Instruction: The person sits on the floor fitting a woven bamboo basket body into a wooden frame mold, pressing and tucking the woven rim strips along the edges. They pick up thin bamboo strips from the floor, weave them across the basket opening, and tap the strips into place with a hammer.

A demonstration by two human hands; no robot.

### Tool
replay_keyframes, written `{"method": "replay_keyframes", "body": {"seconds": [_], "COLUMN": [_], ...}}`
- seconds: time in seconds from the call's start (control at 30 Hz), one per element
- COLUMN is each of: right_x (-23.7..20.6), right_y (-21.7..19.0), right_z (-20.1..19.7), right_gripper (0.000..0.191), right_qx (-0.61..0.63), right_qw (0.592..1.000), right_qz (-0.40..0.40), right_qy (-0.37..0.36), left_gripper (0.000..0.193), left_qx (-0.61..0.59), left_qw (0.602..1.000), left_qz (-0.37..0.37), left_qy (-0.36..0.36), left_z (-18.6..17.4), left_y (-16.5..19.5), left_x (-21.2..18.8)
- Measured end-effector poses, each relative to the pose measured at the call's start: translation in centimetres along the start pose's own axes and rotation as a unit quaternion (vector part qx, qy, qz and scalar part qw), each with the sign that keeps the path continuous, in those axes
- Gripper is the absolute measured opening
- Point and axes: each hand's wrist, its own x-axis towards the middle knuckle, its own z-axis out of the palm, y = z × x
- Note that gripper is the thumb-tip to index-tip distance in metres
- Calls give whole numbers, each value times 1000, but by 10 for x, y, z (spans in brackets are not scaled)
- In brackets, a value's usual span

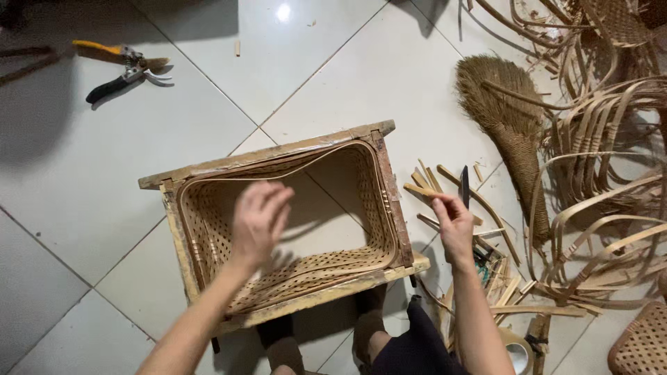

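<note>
Left hand open (blurred) over woven frame; right hand pinches rattan strip.

Overhead lamp glare on glossy tiles, soft shadows, left hand blurred

Blurred hand, cut-off edges

The left hand is motion-blurred over the rectangular wooden frame with woven cane lining, hiding part of the weave; the pile of loose tan rattan strips and the round woven cane piece run off the right edge.
</note>
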Motion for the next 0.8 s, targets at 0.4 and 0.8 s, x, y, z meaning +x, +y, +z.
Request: {"method": "replay_keyframes", "body": {"seconds": [0.4, 0.8], "right_x": [21, 85], "right_y": [63, 73], "right_z": [-78, -56], "right_gripper": [23, 41], "right_qx": [-227, -368], "right_qw": [969, 897], "right_qz": [-55, -212], "right_qy": [79, 120], "left_gripper": [17, 14], "left_qx": [23, -11], "left_qw": [999, 1000], "left_qz": [28, -14], "left_qy": [-16, -18], "left_z": [-22, -28], "left_y": [-30, -19], "left_x": [65, 78]}}
